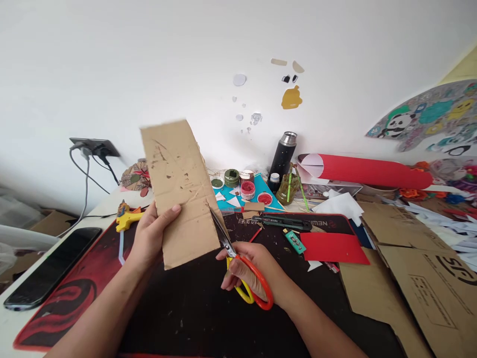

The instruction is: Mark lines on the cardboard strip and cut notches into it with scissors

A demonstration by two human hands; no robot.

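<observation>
Currently, my left grip (147, 241) is pinching a flat, brown cardboard piece (186, 189) at eleven o'clock; my right grip (269, 266) is clasping red-and-yellow-handled steel scissors (228, 247). Loose pinching could be skewing the cut.

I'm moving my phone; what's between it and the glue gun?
Phone to glue gun: just table and the mat's red edge, in the head view.

The phone (52, 268) lies left of the glue gun (128, 217) (both left of the knife (281, 222)).
</observation>
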